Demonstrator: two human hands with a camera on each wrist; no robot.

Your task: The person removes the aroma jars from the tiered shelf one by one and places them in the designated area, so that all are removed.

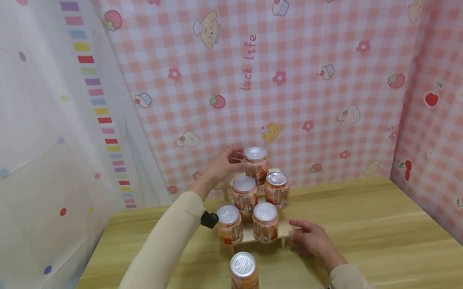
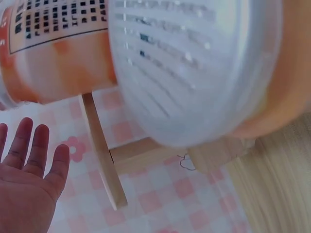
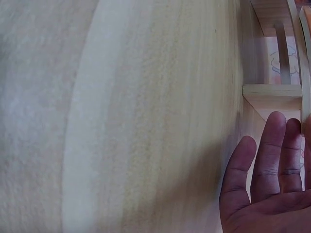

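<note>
Orange-labelled cans with silver lids stand on a stepped wooden rack. One top can is on the highest step, with two cans, left and right, on the middle one. Two more, left and right, occupy the lowest step. My left hand is beside the top can, fingers extended; the left wrist view shows its palm and spread fingers below a can. At the rack's lower right corner is my right hand, fingers loosely extended near the wood and holding nothing.
A single can stands on the wooden table in front of the rack. Behind the table hangs a pink checked cloth, with a white dotted cloth along the left and another checked cloth at right.
</note>
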